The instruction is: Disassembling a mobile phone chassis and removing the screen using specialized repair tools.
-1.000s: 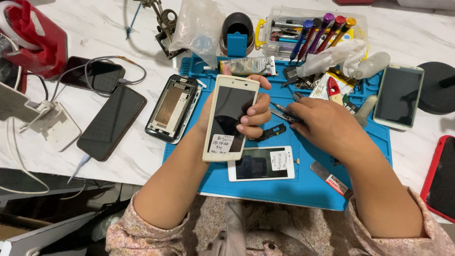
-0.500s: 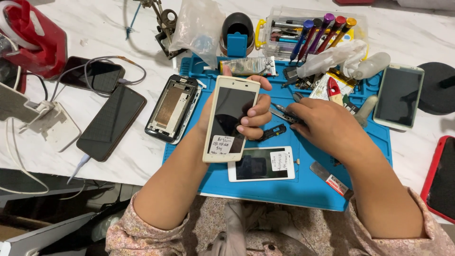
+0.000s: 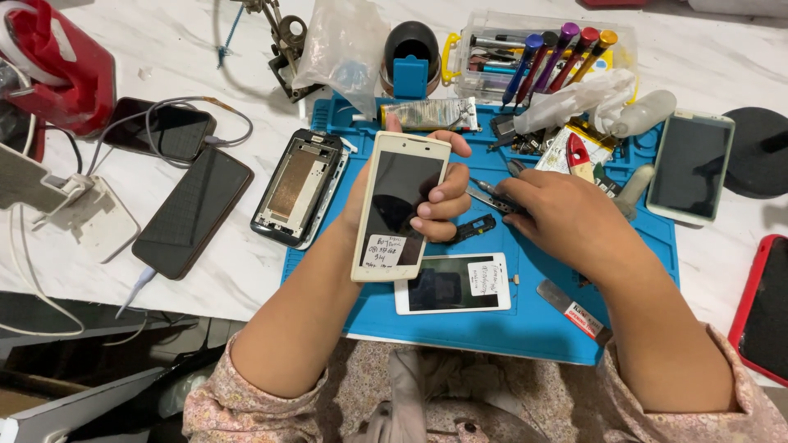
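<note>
My left hand (image 3: 427, 197) grips a white phone (image 3: 400, 205) with a dark screen and a small paper sticker near its bottom, held upright above the blue work mat (image 3: 460, 320). My right hand (image 3: 566, 221) rests on the mat just to the right, fingers closed around metal tweezers (image 3: 486, 194) whose tips point left toward the phone. Another white phone with a sticker (image 3: 452, 283) lies flat on the mat under my hands. A small black part (image 3: 474, 227) lies between the two hands.
An opened phone frame (image 3: 299, 187) lies at the mat's left edge, two dark phones (image 3: 193, 212) further left. A screwdriver set (image 3: 550, 53), plastic bag (image 3: 341, 45), white-framed phone (image 3: 689, 166), red-cased phone (image 3: 767, 308) and red box (image 3: 57, 70) surround the mat.
</note>
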